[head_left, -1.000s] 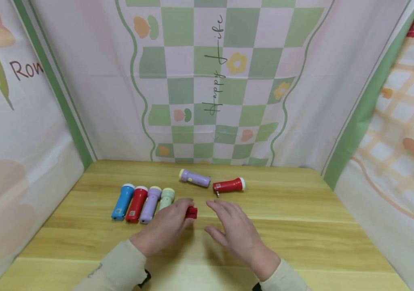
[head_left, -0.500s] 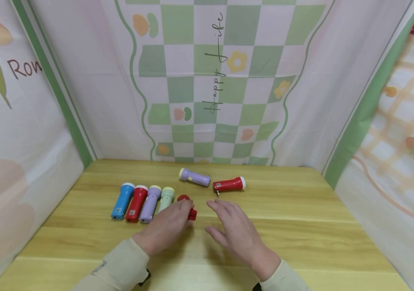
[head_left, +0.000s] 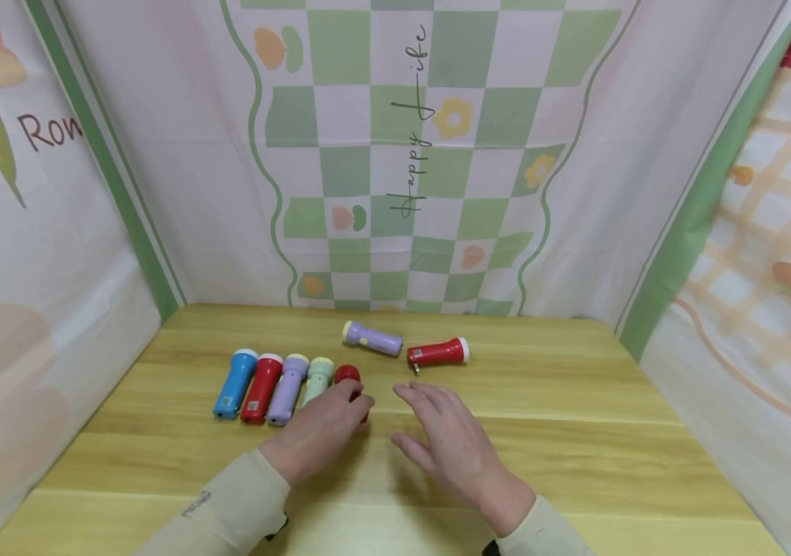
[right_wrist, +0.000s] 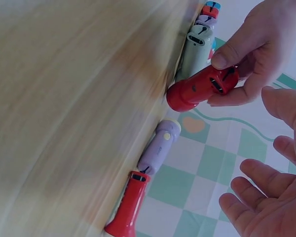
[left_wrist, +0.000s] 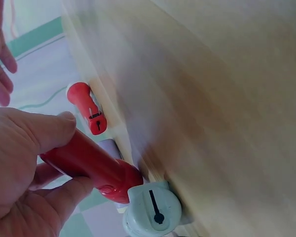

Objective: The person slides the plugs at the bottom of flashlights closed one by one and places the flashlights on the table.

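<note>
this looks like a small makeshift booth walled with printed cloth; whether it stands in a home, an office or a studio cannot be told. a wood-grain desk takes up the six o'clock side. at twelve o'clock, just behind its far edge, hangs a pale sheet with green checks, little flowers and the sideways words "happy life". at nine o'clock is a white cloth printed with a big blossom; at three o'clock, an orange plaid one. green bands run down near ten and two o'clock.
</note>
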{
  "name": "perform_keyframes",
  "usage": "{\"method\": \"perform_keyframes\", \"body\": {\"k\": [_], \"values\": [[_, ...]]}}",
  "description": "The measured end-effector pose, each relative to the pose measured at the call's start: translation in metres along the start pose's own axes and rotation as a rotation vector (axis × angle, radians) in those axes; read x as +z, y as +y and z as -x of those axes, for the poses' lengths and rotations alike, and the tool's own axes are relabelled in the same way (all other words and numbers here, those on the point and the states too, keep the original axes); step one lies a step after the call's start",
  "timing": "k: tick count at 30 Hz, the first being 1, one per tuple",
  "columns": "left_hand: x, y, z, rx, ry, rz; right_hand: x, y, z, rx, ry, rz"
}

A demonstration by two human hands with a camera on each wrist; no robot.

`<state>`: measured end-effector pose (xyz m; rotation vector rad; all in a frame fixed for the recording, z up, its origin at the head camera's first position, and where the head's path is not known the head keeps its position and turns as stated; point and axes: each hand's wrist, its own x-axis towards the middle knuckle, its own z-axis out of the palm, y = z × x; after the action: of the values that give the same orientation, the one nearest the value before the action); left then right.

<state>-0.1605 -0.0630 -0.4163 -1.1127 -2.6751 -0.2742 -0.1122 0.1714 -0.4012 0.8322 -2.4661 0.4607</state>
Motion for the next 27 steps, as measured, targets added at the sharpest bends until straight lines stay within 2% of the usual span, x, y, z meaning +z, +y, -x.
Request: {"method": "perform_keyframes", "body": {"k": [8,18,27], "values": [[0.003,-0.002,-0.001,0.005,-0.011,-0.133,0.0,0.0,0.0,0.022,-0.024,0.003],[0.007,-0.005,-0.003,-0.053,-0.08,-0.147,0.0,0.001,0.0,0.028,-0.045,0.0],[0.011,-0.003,-0.002,-0.076,-0.077,-0.179,0.001,0.001,0.0,0.029,-0.046,0.004]]}}
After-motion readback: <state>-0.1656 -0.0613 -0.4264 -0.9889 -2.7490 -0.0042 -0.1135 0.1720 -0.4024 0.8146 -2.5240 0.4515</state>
